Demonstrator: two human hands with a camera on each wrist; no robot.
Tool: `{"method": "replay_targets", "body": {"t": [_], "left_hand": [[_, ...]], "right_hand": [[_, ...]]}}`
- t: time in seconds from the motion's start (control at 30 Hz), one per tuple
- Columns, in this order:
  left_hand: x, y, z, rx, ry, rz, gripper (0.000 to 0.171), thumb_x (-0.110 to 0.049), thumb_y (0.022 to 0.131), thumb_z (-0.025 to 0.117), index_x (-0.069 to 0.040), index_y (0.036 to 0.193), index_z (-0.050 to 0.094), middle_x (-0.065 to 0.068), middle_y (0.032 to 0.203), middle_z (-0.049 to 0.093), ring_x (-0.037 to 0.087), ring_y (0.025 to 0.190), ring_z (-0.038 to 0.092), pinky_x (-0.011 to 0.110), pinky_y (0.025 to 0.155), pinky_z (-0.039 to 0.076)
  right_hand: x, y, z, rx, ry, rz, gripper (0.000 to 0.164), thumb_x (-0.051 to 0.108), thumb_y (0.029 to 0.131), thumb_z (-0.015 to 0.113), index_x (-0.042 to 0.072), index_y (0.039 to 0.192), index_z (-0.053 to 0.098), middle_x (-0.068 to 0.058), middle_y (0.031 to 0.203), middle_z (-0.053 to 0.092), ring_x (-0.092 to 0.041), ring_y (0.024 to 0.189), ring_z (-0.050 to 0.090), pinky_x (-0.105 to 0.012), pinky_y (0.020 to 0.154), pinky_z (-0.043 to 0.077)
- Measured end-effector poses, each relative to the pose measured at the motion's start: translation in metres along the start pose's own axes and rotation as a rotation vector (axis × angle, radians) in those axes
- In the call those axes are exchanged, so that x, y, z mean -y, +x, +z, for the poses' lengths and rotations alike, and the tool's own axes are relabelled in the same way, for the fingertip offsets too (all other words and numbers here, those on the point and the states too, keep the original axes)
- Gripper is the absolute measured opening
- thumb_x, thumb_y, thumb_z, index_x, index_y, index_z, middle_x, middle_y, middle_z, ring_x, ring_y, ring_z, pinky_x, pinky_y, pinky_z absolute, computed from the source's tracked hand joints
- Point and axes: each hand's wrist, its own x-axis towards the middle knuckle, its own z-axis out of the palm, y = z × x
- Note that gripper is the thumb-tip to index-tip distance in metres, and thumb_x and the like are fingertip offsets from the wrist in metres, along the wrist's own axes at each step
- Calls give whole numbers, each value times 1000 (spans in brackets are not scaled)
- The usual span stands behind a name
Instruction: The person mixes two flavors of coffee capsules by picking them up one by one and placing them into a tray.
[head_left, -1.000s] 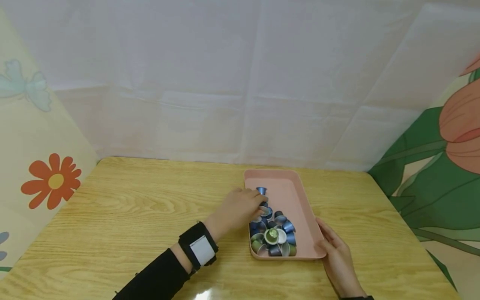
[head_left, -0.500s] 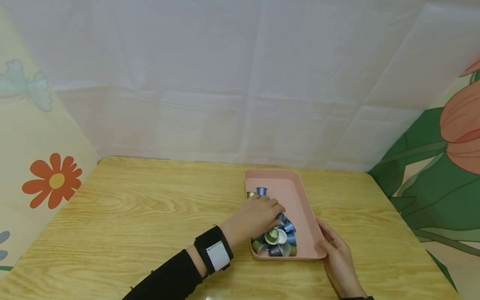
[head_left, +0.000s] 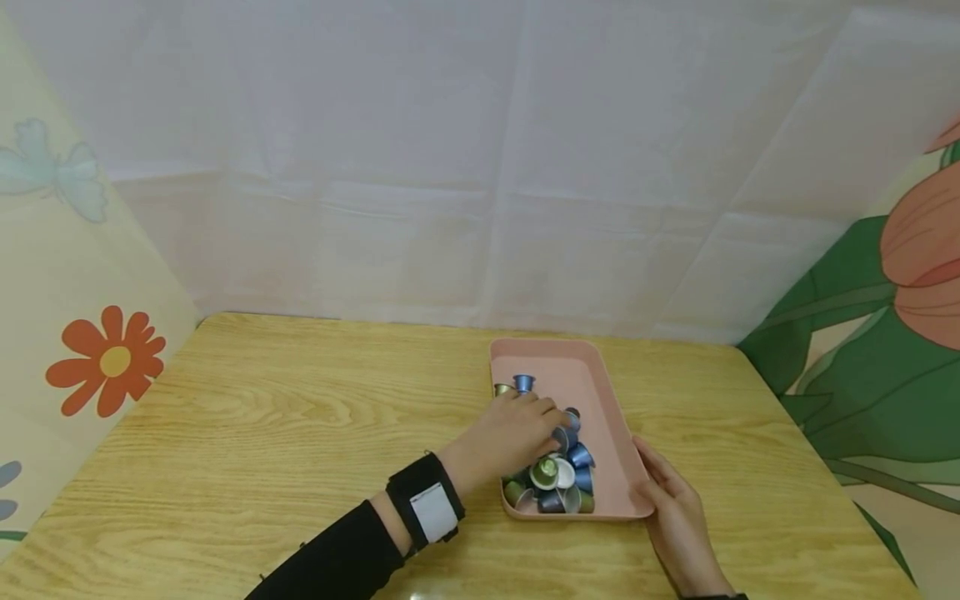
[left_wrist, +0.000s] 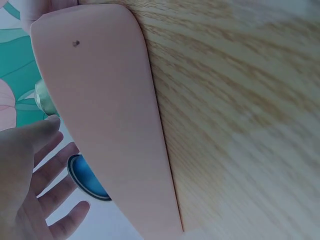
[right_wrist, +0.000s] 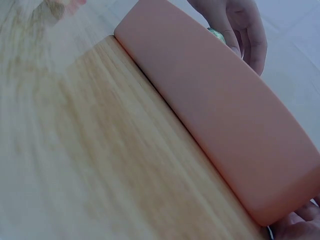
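A pink tray [head_left: 600, 442] on the table holds several coffee capsules in blue, green, gold and dark shades. My left hand [head_left: 513, 429] reaches in over its left wall, fingers loosely spread among the capsules. Dark blue capsules [head_left: 567, 435] sit right at those fingertips; others are hidden under the palm. Nearer me, a green capsule [head_left: 545, 472] lies on the heap beside a white one [head_left: 564, 472]. Beyond the hand stand a blue capsule [head_left: 524, 382] and a gold one [head_left: 503, 388]. My right hand [head_left: 678, 508] grips the tray's near right corner, thumb on the rim.
The wooden table [head_left: 300, 400] extends to both sides of the tray. Behind it hangs a white cloth [head_left: 420, 208]. Printed panels with a red flower [head_left: 112, 362] and tulips [head_left: 926, 250] border the table left and right.
My left hand has moved right across the tray, and the gold capsule has come into sight behind it. Dark blue capsules by its fingertips have shifted right. My right hand stays at the corner.
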Motion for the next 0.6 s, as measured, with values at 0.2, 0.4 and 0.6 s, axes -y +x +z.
{"method": "replay_targets", "body": {"t": [0.2, 0.4, 0.6], "left_hand": [[4, -12, -2, -54, -67, -49, 33, -37, 99, 60, -20, 127, 64, -4, 119, 65, 14, 112, 60, 32, 94, 49], [11, -38, -8, -12, -150, -175, 37, -38, 102, 55, -18, 132, 61, -1, 129, 62, 18, 120, 56, 37, 101, 46], [24, -71, -18, -59, -239, -306, 40, -36, 100, 58, -15, 134, 59, 3, 134, 60, 24, 123, 55, 44, 102, 45]], "right_hand": [[-2, 0, 0, -14, 12, 2, 61, -8, 98, 37, 4, 156, 23, -5, 156, 28, -7, 139, 31, -9, 95, 39], [-5, -2, 3, -11, 31, -17, 62, -8, 99, 38, 2, 157, 20, -7, 156, 27, -3, 135, 35, -9, 95, 39], [11, 0, 1, -8, 38, -19, 62, 7, 105, 43, 9, 159, 12, -10, 159, 26, -9, 140, 33, -10, 95, 41]]}}
